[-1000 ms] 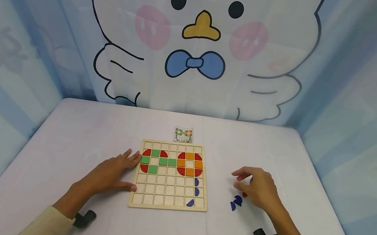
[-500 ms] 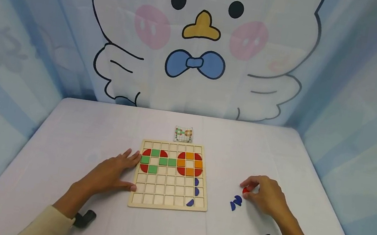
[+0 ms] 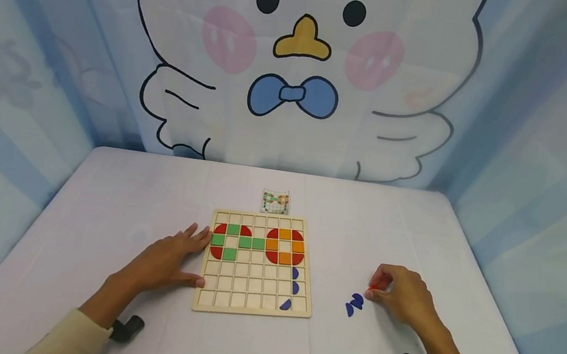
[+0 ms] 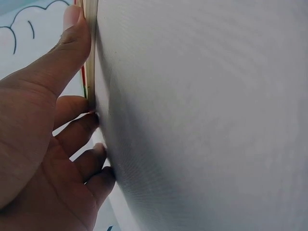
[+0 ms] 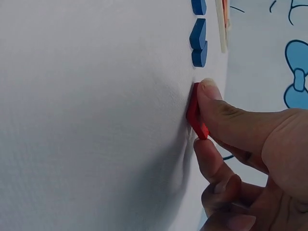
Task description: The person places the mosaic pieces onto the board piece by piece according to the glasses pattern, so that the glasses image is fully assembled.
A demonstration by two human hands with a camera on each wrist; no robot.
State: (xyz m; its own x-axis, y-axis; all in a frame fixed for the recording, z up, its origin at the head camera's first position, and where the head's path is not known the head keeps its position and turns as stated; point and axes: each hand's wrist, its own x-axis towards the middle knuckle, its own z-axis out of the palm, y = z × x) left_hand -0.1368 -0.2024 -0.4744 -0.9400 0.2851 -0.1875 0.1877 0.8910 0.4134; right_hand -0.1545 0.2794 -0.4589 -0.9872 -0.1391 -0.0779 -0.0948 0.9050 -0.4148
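Observation:
My left hand rests at the left side of a wooden grid board, its thumb and fingertips on the edge. Red quarter-round tiles with green square tiles fill cells at the upper left of the board; more red ones with orange square tiles form a ring at the upper right. Three blue half-round tiles lie in the right-hand cells below. To the right of the board, my right hand pinches a red tile between thumb and index finger, close over the tablecloth, partly hidden in the head view.
Loose blue tiles lie on the white tablecloth between the board and my right hand. A small pattern card lies just behind the board. Behind the table hangs a printed curtain.
My right hand has moved right and slightly toward me, and its fingers have closed on the red tile, which has shifted a little right. My left hand and the board have stayed put.

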